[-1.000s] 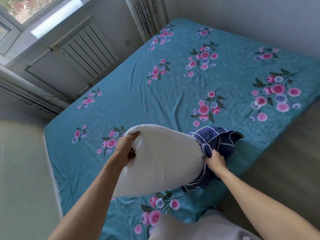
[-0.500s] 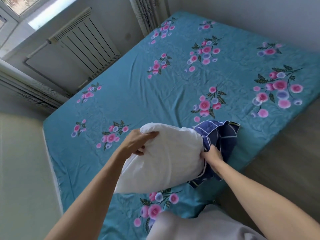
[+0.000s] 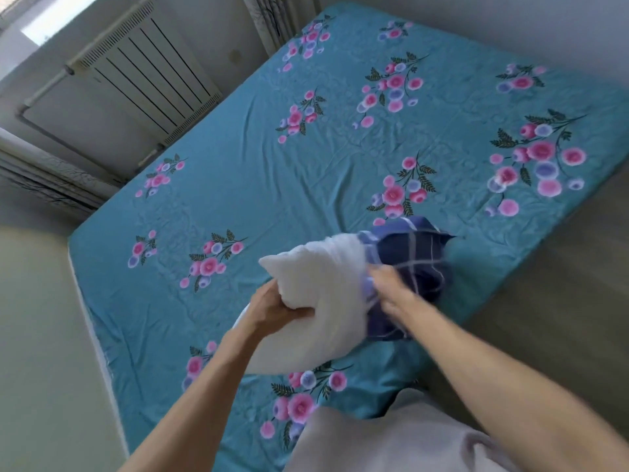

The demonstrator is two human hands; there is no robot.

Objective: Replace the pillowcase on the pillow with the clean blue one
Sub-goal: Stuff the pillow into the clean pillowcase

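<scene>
Centre frame, my left hand (image 3: 272, 306) grips the bare white pillow (image 3: 320, 284); my right hand (image 3: 391, 291), blurred, clutches the navy checked fabric pillowcase (image 3: 408, 253) covering one end. Most remains.

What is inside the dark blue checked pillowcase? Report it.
One end of the white pillow goes into the dark blue checked pillowcase; the right hand grips its opening. How far it reaches inside is covered.

Bed (image 3: 238, 172) covered with teal sheet, printed with pink and lilac flower bunches, lightly wrinkled. White radiator (image 3: 146, 69) on wall behind bed, under window. Patterned curtain (image 3: 272, 18) hangs at far corner. Pale floor (image 3: 37, 335) at left. Grey cloth (image 3: 391, 441) at bottom edge.
</scene>
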